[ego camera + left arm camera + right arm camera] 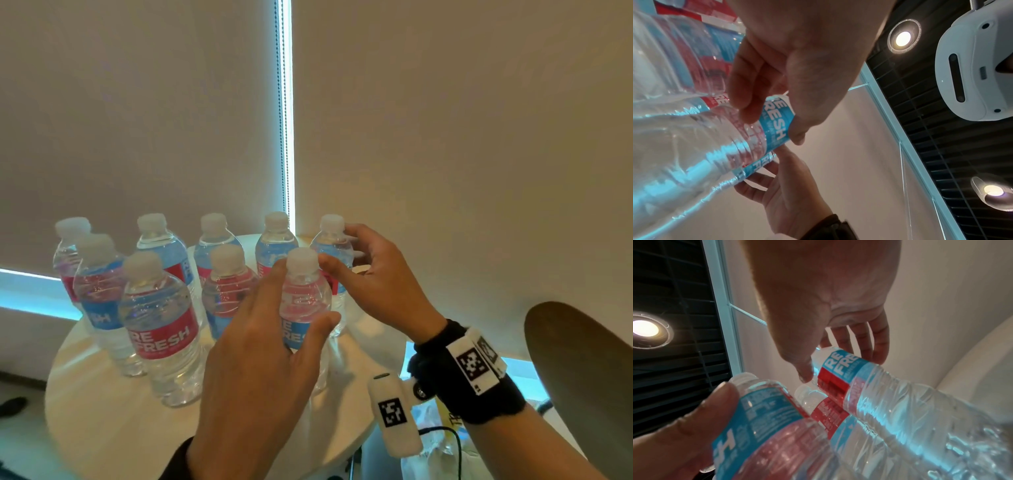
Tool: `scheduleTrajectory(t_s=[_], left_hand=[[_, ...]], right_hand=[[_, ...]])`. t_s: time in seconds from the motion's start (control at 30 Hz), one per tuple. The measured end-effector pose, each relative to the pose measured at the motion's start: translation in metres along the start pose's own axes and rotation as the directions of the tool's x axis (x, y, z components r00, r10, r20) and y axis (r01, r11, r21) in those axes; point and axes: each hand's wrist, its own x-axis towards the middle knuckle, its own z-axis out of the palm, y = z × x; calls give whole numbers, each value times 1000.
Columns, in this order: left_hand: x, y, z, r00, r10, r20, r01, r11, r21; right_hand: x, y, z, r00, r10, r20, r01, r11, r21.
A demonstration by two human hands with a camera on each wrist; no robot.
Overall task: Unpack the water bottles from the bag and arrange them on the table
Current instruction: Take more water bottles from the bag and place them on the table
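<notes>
The water bottles (pixel 219 291) are stood upright in rows on the round table (pixel 102 421): five along the far edge, four nearer, nine counted in the head view. The front right bottle (pixel 303 301) stands toward the table's right edge and is gripped by the left hand (pixel 260 359), fingers curled behind its label and thumb pressed on the near side; the left wrist view shows the same clamp. The right hand (pixel 376 281) is placed at the far right bottle (pixel 334 260), fingers loosely curled round its neck and shoulder, thumb toward the front bottle's cap; whether it is truly squeezed cannot be told, though contact is suggested by the right wrist view. What appears to be the bag (pixel 435 445) is glimpsed below the table's right edge, its contents unreadable.

The step in hand is judged to be the final aligning of these two bottles. It would be done well if each bottle were slid rather than lifted, held low on the body so the thin plastic is not crushed, and released only when the base sits flat. The neighbouring caps should be cleared by the wrists, since one nudged bottle could topple the crowded row.
</notes>
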Motion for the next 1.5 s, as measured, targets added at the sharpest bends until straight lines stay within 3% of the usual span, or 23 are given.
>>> scheduleTrajectory(t_s=[0.13, 0.37, 0.53, 0.6, 0.67, 0.73, 0.83, 0.93, 1.03, 1.13, 1.27, 1.33, 1.4, 1.5], left_hand=[[2, -1, 0, 997, 37, -61, -37, 999, 0], [-2, -7, -1, 997, 43, -61, -46, 997, -59], [-7, 2, -15, 954, 173, -246, -223, 955, -197], [-13, 9, -18, 968, 188, -168, -235, 915, -329], [-25, 19, -9, 958, 260, -119, -285, 892, -350], [-41, 27, 9, 923, 378, -74, -378, 852, -362], [-57, 32, 56, 827, 559, 55, -496, 773, -396], [-71, 22, 121, 793, 528, 303, -341, 798, -497], [-99, 6, 191, 721, 425, 548, -105, 848, -519], [-126, -15, 251, 648, 274, 711, 67, 909, -411], [-145, -41, 318, 574, 40, 818, 181, 968, -174], [-141, -46, 338, 578, -66, 814, 268, 957, -113], [-131, -48, 351, 639, -112, 761, 303, 946, -116], [-113, -45, 361, 699, -160, 697, 343, 930, -130]], right_hand=[[-2, 1, 0, 1000, 7, -2, -7, 1000, 1], [-5, 0, -3, 1000, 7, 0, -7, 1000, -20], [-11, -1, -6, 999, 35, 4, -35, 997, -65], [-18, 0, -14, 997, 69, -29, -72, 992, -103], [-30, 3, -30, 992, 86, -96, -98, 987, -128], [-48, 9, -53, 979, 111, -169, -132, 984, -121], [-89, 26, -87, 954, 200, -223, -237, 960, -151], [-137, 64, -111, 908, 319, -272, -379, 901, -209], [-193, 114, -121, 830, 475, -293, -547, 795, -262], [-246, 157, -119, 743, 634, -213, -664, 661, -349], [-285, 194, -104, 583, 810, -68, -759, 513, -401], [-290, 211, -96, 540, 841, -42, -781, 481, -398], [-284, 224, -88, 525, 850, -48, -788, 464, -405], [-267, 240, -82, 564, 823, -68, -771, 495, -402]])
